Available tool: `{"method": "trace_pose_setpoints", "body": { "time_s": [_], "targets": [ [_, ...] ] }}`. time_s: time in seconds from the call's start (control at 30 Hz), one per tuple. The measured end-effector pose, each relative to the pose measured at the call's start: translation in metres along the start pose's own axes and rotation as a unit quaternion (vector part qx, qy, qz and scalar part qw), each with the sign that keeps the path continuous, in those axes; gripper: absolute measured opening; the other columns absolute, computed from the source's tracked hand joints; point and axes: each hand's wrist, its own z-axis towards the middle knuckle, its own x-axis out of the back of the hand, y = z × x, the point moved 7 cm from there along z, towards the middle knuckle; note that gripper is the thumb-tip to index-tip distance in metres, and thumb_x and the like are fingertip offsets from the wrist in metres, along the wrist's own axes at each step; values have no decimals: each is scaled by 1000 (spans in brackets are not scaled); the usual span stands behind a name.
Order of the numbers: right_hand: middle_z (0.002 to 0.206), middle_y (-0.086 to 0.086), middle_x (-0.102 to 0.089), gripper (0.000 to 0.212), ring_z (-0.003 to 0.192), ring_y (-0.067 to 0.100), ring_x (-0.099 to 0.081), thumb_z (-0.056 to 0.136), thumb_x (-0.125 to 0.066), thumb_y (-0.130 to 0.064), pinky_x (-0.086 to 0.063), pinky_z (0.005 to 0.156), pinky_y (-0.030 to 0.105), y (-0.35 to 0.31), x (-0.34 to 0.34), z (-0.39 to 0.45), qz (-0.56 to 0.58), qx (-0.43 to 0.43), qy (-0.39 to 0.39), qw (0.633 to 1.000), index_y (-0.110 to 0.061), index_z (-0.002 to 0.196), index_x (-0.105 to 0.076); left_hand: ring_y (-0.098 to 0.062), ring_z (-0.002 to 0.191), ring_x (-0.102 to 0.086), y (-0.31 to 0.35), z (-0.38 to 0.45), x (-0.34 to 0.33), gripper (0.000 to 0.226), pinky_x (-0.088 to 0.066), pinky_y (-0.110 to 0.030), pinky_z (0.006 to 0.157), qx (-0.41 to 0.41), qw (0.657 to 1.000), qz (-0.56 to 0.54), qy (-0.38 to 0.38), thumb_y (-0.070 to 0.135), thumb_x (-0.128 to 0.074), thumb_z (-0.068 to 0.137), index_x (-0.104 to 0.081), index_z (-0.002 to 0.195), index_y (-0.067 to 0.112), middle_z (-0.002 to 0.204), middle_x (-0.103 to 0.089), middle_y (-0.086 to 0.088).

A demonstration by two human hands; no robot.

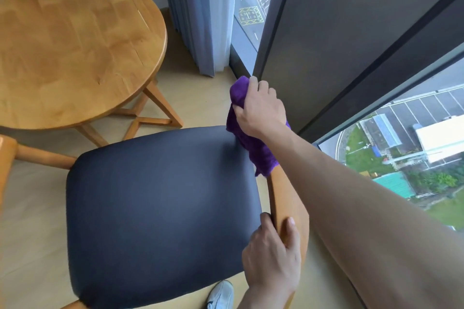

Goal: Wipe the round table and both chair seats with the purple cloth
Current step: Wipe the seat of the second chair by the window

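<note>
Head view: a person stands over a chair beside a tall window and looks down at both hands.
Right hand (pixel 261 110): it reaches to the far right corner of the chair seat (pixel 160 208), with its fingers clenched around the purple cloth (pixel 248 143).
Purple cloth: it is bunched under the right hand at the far right edge of the seat, and its loose end hangs toward the wooden chair frame (pixel 286 203). I judge it is bunched so that the palm can press it flat on the seat.
Left hand (pixel 272 253): its fingers and thumb grasp the wooden frame at the near right side of the seat. Probably this grip keeps the chair from sliding while the other hand wipes.
Chair seat: dark, smooth and padded; it fills the near middle of the view. Whether it is already clean I cannot tell.
Round table (pixel 75 45): wooden, at the far left, apart from the chair. Nothing lies on the part that shows.
Step in hand: this seems to be the wiping of one chair seat, at its corner.
Second chair: a curved wooden part (pixel 7 158) shows at the left edge; I cannot tell if it belongs to this one.
Other things: grey curtain (pixel 200 15) far behind, and a white shoe (pixel 221 295) on the floor near the seat.
</note>
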Motion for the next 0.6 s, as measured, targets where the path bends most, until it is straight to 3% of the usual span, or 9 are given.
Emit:
{"method": "trace_pose_setpoints", "body": {
  "time_s": [0.1, 0.23, 0.33, 0.4, 0.43, 0.5, 0.57, 0.6],
  "targets": [
    [158, 15, -31, 77, 133, 37, -41, 102, -43, -45, -43, 100, 46, 10, -1, -26, 5, 32, 18, 999, -6, 161, -13, -17, 101, -67, 1, 1, -1, 47, -52, -36, 85, -12, 1000, -4, -4, 68, -17, 98, -42, 113, 32, 108, -67, 7],
    [169, 20, -13, 77, 151, 39, -22, 102, -40, -44, -29, 121, 49, 29, -7, -80, 32, 31, 25, 999, -7, 162, -9, -21, 99, -66, 2, -2, 2, 56, -48, -37, 82, -15, 1000, -26, 7, 73, -13, 92, -46, 112, 33, 100, -69, 5],
    [171, 17, -6, 78, 156, 35, -10, 101, -32, -48, -18, 126, 47, 44, -15, -116, 66, 13, 8, 998, -9, 163, -5, -25, 94, -65, -13, 2, 1, 58, -50, -40, 80, 41, 978, -198, -52, 79, -35, 82, -57, 105, 30, 91, -69, 1],
    [172, 13, -4, 77, 158, 31, -6, 101, -31, -47, -13, 128, 43, 50, -19, -131, 93, -10, 5, 996, -10, 164, -5, -21, 90, -68, -19, 9, -1, 49, -54, -36, 77, 79, 898, -410, -143, 67, -63, 73, -64, 108, 33, 94, -72, 4],
    [172, 11, -3, 76, 158, 29, -5, 101, -32, -46, -11, 128, 41, 50, -20, -137, 103, -22, 7, 994, -11, 164, -5, -21, 85, -68, -22, 14, 2, 45, -52, -33, 70, 100, 847, -491, -176, 54, -68, 71, -66, 111, 33, 97, -73, 3],
    [173, 7, -2, 72, 159, 24, -3, 105, -36, -40, -8, 128, 39, 49, -20, -145, 126, -49, 10, 991, -14, 165, -7, -20, 74, -65, -31, 33, 10, 36, -47, -28, 60, 155, 741, -625, -189, 34, -56, 74, -69, 107, 31, 94, -72, -3],
    [173, 5, -3, 69, 159, 21, -2, 106, -40, -35, -6, 128, 39, 45, -18, -153, 157, -81, 16, 984, -16, 165, -10, -23, 81, -68, -39, 56, 23, 29, -52, -30, 69, 208, 635, -724, -171, 28, -52, 79, -66, 104, 25, 98, -72, -9],
    [173, 4, -4, 68, 159, 20, -2, 105, -39, -36, -5, 128, 38, 42, -16, -157, 175, -96, 21, 980, -16, 165, -13, -28, 89, -69, -42, 66, 30, 21, -51, -34, 75, 225, 607, -743, -172, 28, -54, 83, -62, 100, 22, 105, -71, -13]
  ]
}}
